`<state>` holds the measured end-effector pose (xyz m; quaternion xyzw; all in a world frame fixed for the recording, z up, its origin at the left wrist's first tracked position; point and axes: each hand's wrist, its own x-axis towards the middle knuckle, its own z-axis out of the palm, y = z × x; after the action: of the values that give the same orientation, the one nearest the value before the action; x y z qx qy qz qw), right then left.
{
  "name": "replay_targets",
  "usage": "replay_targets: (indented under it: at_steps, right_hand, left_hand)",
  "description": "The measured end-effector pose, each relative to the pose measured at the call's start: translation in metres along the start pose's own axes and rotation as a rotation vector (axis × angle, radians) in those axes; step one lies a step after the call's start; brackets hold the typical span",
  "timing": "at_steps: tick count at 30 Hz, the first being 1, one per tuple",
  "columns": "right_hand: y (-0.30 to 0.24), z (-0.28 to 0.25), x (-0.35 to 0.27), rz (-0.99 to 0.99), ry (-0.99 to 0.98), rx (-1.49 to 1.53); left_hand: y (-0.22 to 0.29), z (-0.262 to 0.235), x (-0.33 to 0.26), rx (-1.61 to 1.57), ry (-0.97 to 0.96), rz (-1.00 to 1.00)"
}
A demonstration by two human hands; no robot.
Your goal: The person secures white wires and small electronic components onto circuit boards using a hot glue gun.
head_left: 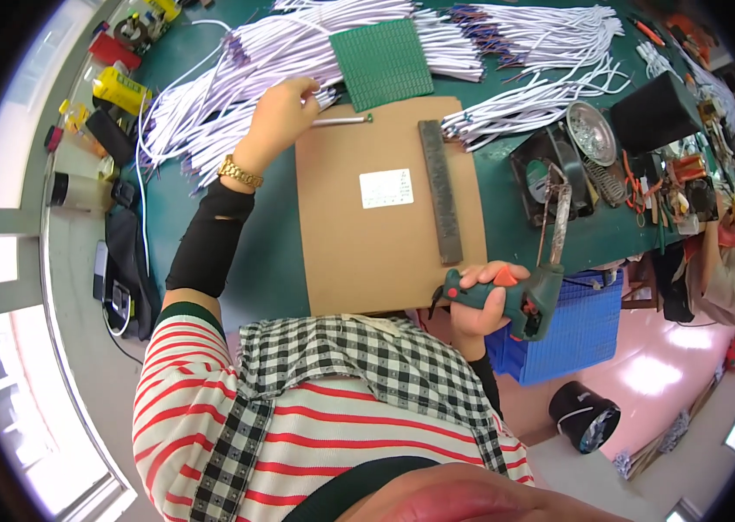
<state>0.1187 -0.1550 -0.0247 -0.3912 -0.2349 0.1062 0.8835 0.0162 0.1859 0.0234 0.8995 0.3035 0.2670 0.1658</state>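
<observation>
The left hand (pixel 280 109) pinches one white wire (pixel 337 121) from the bundle (pixel 211 104) while the right hand (pixel 481 304) grips a green soldering gun (pixel 515 291), so soldering that wire's tip over the cardboard sheet (pixel 359 235) looks next.

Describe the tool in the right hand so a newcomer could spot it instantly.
Start at the brown cardboard sheet on the green table. Off its near right corner, the right hand grips a green pistol-shaped soldering gun. Its orange trigger and long upward-pointing metal tip set it apart.
</observation>
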Motion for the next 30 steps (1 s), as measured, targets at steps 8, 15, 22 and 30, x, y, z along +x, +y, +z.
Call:
replay_targets:
  at_steps: [8, 15, 22, 30]
  right_hand:
    - [-0.007, -0.004, 0.008, 0.045, -0.044, -0.027]
    - [-0.01, -0.002, 0.011, 0.07, -0.045, -0.013]
    - [-0.007, -0.008, 0.014, 0.05, -0.06, -0.028]
    - [0.0, -0.007, 0.012, -0.111, -0.005, -0.084]
  left_hand:
    - [0.014, 0.026, -0.02, -0.068, -0.043, 0.264]
    - [0.031, 0.014, -0.06, -0.299, -0.114, 0.365]
    - [0.045, -0.048, -0.109, -0.171, -0.562, 0.506]
    - [0.008, -0.174, 0.104, 0.395, -0.18, 0.131]
